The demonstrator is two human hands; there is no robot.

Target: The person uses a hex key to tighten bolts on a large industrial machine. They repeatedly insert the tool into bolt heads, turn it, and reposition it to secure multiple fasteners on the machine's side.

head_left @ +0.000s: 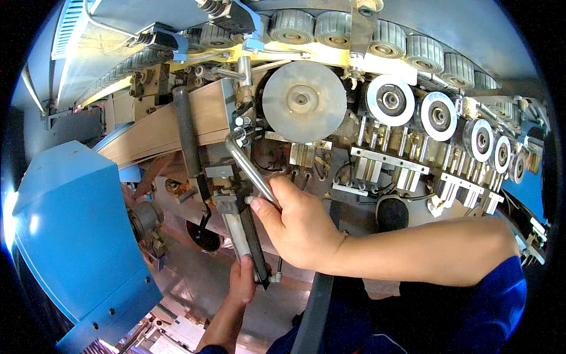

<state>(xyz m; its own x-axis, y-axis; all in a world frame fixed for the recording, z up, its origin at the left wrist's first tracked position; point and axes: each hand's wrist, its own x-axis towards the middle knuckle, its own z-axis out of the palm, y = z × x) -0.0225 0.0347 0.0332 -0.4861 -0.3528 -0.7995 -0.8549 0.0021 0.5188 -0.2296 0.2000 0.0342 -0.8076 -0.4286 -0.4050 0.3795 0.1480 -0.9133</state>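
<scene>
My right hand (pixel 303 227) is closed around the lower end of a chrome L-shaped wrench (pixel 247 164). The wrench's bent end reaches the bolts and fittings beside a roll of wood-coloured edge banding (pixel 203 112); whether it sits on a bolt is too small to tell. Lower down, my left hand (pixel 240 283) is wrapped round the bottom of a silver air cylinder (pixel 235 233) on a dark bracket, its fingers partly hidden. A black rod-like handle (pixel 186 131) stands upright in front of the banding, left of the wrench.
A large grey disc (pixel 304 101) and several white-rimmed rollers (pixel 390 100) line the machine. Ribbed black feed wheels (pixel 292 26) run above them. A blue cover (pixel 71 230) juts out at left, and a dark bar (pixel 321 307) rises near my body.
</scene>
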